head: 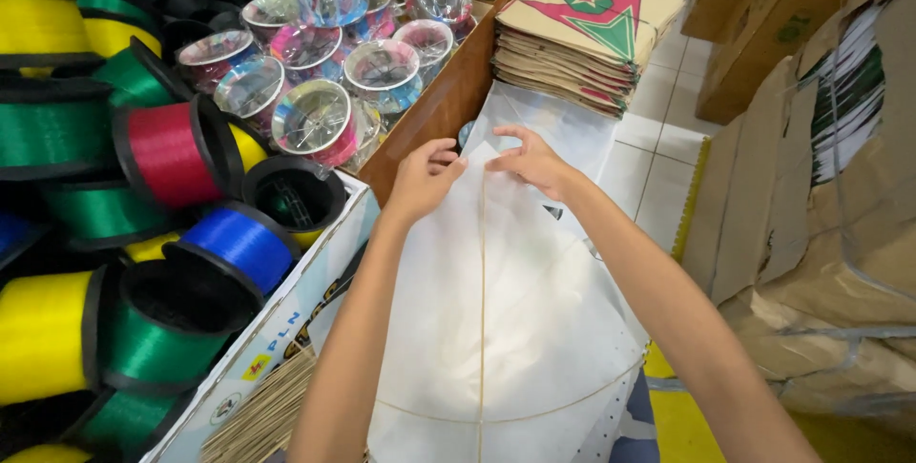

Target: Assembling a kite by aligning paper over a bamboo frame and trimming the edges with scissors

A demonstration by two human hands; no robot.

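Observation:
A white paper kite with a thin bamboo spine and a bowed cross stick lies in front of me, its tip pointing away. My left hand pinches the paper just left of the tip. My right hand pinches it just right of the tip. Both forearms stretch over the kite. More white sheets lie under and beyond it.
A box at the left is filled with spools of red, blue, green and yellow string. A wooden tray holds several clear plastic reels. A stack of brown paper kites with red and green stars lies ahead. Cardboard bundles stand at the right.

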